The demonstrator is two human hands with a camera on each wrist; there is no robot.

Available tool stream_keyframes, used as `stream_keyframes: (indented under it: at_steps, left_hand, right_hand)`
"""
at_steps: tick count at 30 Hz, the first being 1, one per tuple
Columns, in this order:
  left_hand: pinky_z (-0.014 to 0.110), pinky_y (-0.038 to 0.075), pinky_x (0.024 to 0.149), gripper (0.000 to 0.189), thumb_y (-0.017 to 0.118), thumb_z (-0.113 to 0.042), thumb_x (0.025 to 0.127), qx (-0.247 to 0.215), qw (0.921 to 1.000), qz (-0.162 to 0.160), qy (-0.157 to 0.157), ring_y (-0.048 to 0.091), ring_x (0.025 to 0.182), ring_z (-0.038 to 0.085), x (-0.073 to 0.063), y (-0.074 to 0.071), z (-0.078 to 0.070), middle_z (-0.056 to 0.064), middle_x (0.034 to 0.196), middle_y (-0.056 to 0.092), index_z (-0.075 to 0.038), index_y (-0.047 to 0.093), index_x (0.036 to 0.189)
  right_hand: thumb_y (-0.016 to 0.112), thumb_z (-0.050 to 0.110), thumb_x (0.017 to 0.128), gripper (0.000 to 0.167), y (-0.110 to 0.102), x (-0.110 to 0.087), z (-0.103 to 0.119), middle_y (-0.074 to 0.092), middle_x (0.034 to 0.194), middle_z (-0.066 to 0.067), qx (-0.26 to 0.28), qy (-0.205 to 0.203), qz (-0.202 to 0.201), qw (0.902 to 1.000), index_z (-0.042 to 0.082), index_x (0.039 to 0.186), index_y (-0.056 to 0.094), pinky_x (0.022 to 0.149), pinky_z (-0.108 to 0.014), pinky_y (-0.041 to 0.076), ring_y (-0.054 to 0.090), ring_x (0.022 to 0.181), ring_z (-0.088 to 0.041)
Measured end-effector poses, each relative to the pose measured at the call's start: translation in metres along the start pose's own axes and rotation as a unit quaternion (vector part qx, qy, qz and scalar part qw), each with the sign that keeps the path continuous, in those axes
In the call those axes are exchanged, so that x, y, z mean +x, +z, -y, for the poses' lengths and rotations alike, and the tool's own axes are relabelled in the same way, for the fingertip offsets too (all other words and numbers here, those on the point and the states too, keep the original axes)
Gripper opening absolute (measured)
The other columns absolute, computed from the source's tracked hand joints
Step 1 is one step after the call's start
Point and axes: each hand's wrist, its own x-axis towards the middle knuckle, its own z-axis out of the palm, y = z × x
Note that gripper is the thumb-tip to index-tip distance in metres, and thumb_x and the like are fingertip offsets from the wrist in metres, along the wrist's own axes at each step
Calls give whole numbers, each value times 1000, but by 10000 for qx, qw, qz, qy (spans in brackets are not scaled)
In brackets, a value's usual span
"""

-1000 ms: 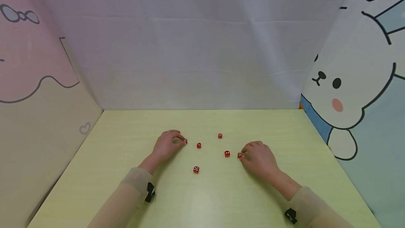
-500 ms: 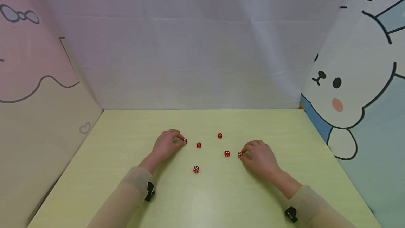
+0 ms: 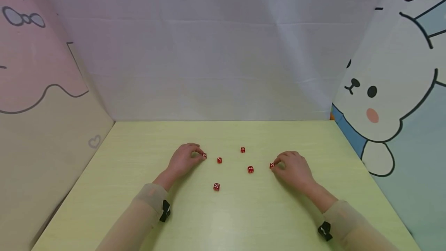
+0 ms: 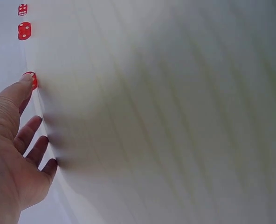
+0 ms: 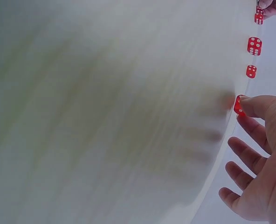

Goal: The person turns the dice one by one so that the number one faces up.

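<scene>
Between thumb and index finger my left hand (image 3: 182, 160) pinches a red die (image 3: 204, 155) with white pips, left of the table's middle. In the left wrist view the thumb covers part of this die (image 4: 34, 81), and the other fingers are spread below it. To the right, my right hand (image 3: 294, 169) pinches a second red die (image 3: 272, 165) by its sides. The right wrist view has that die (image 5: 238, 105) under the thumb tip, partly hidden. Whether either die touches the tabletop, I cannot tell.
Several loose red dice lie between the hands: one beside the left hand's die (image 3: 219, 160), a far die (image 3: 242, 150), a die toward the right hand (image 3: 251, 169) and a near die (image 3: 216, 186). A white back wall (image 3: 223, 69) bounds the pale table (image 3: 223, 220).
My right hand has moved right and slightly away from me with its die, widening the gap to the neighbouring loose die. The left hand and the loose dice stay in place.
</scene>
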Motion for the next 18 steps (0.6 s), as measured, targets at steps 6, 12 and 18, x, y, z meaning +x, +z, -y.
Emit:
stream_keyframes:
  at_steps: [6,12,18]
  left_hand:
    - [54,32,116,22,75,-32,95,-181,9998,6,-22,47,138,38,-1,-1,2,13,142,60,-15,77,110]
    - [54,31,116,26,75,-31,95,-229,9997,20,-50,46,138,37,-2,-1,2,13,142,60,-14,76,114]
    - [55,31,115,26,74,-32,96,-258,9996,44,-53,45,138,37,-2,-1,4,12,143,59,-16,76,116]
  right_hand:
    - [80,27,89,10,1,1,0,71,116,-11,23,-21,3,10000,18,93,77,96,-63,44,56,119,-42]
    - [81,27,89,11,2,1,0,71,115,-11,9,-25,-6,10000,17,93,77,96,-63,44,57,118,-42]
    - [80,27,89,15,2,1,1,71,116,-11,-20,-55,15,10000,16,99,77,95,-63,44,56,119,-42]
